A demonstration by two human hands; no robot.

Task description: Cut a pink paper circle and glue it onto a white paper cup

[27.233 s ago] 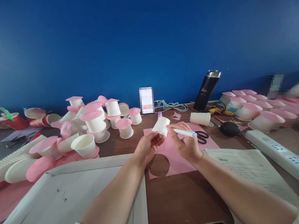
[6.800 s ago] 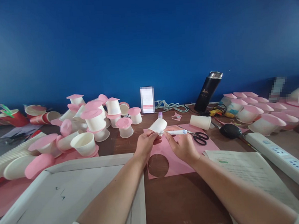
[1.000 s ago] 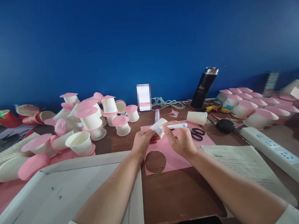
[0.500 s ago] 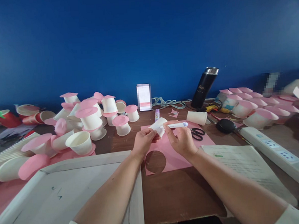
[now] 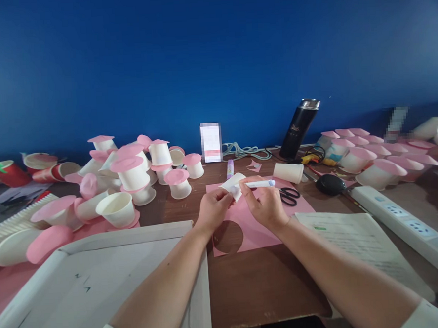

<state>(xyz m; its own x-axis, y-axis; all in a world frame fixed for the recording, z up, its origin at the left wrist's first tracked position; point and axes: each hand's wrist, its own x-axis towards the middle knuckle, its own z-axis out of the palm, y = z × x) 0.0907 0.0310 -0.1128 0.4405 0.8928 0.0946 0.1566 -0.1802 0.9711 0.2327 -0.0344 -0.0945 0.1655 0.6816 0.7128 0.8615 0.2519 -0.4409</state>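
Between the fingers of my left hand (image 5: 213, 209) is a small white piece (image 5: 232, 182) that looks like paper; its full shape is partly hidden. My right hand (image 5: 266, 208) pinches a white pen (image 5: 261, 183), which lies level with its pale purple end pointing right. The pen's other end is hidden by my fingers, close against the white piece. Both hands are above a pink paper sheet (image 5: 260, 235) with a round hole cut in it. Black-handled scissors (image 5: 290, 196) lie right of my right hand. Behind my hands are a purple glue stick (image 5: 230, 168) and a tipped white paper cup (image 5: 287, 172).
Several white cups with pink paper discs (image 5: 130, 165) crowd the left, and more (image 5: 363, 156) stand at right. A white box lid (image 5: 129, 273) lies front left. An open book (image 5: 350, 245), power strip (image 5: 400, 222), black bottle (image 5: 299, 129) and lit phone (image 5: 211, 142) surround the workspace.
My left hand has shifted slightly to the right, and its fingers cover more of the white piece. My right hand and the pen have barely moved.
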